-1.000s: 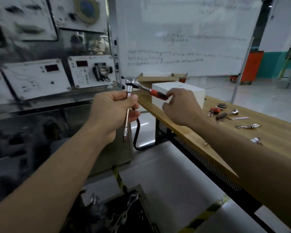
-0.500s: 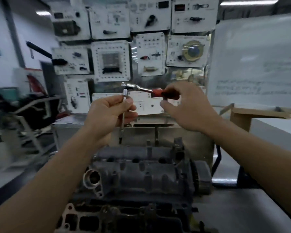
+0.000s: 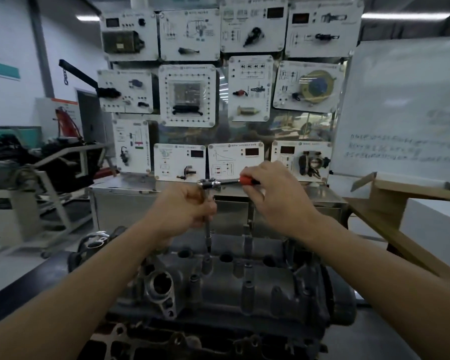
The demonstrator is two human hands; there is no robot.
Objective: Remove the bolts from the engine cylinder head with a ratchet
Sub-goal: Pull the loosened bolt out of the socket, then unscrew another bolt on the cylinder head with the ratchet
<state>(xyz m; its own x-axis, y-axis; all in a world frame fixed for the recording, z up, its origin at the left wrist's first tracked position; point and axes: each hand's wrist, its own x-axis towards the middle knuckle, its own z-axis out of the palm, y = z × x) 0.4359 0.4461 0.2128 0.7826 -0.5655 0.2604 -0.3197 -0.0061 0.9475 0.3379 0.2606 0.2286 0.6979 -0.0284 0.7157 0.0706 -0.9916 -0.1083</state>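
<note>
My left hand (image 3: 187, 213) grips extension (image 3: 207, 231) under ratchet (image 3: 213, 183); right hand (image 3: 278, 196) pinches its red handle. Risk: tip below left hand sits crooked in head (image 3: 260, 289), slips, rounds bolt.

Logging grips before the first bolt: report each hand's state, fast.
Left hand: grips the extension.
Right hand: holds the ratchet by its red handle.
</note>
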